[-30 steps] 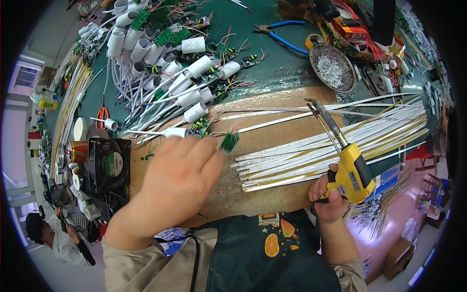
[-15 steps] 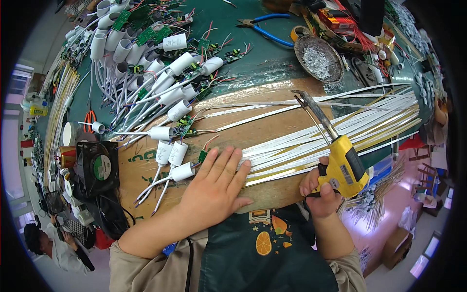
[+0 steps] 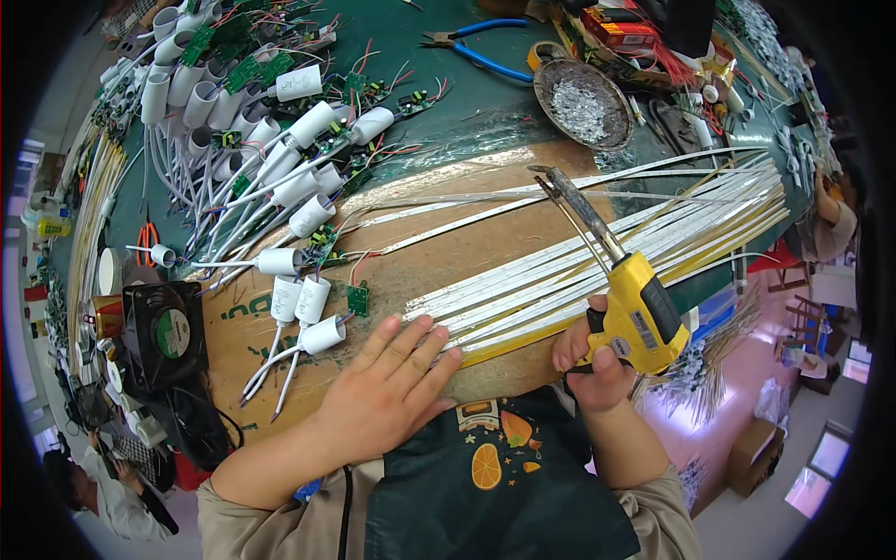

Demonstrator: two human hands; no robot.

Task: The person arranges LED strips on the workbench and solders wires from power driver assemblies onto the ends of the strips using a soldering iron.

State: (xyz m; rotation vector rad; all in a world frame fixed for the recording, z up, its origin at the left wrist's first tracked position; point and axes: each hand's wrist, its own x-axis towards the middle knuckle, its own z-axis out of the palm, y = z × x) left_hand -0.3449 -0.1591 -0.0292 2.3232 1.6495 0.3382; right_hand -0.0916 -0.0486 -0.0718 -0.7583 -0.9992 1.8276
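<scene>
My left hand (image 3: 378,397) lies palm down with its fingers stretched out at the near left ends of a fanned bundle of thin white and yellow strips (image 3: 616,247). In my right hand (image 3: 597,369) is a yellow-and-black soldering gun (image 3: 644,322), gripped by its handle. Its dark metal tip and the thin feed tube beside it point up and left, above the strips and apart from them. Just beyond my left fingers sits a small green circuit board (image 3: 357,299) with red wires. White cylindrical housings with cables (image 3: 324,334) lie left of that hand.
Brown cardboard (image 3: 457,219) covers the near part of the green table. A heap of white housings and boards (image 3: 271,121) fills the far left. Blue-handled pliers (image 3: 481,51) and a round dish of silvery bits (image 3: 583,103) lie at the back. A black fan (image 3: 168,331) stands left.
The near left ends of the strips now lie further left and more evenly lined up past my left fingers. The whole view has shifted a little; the soldering gun stays in my right hand.
</scene>
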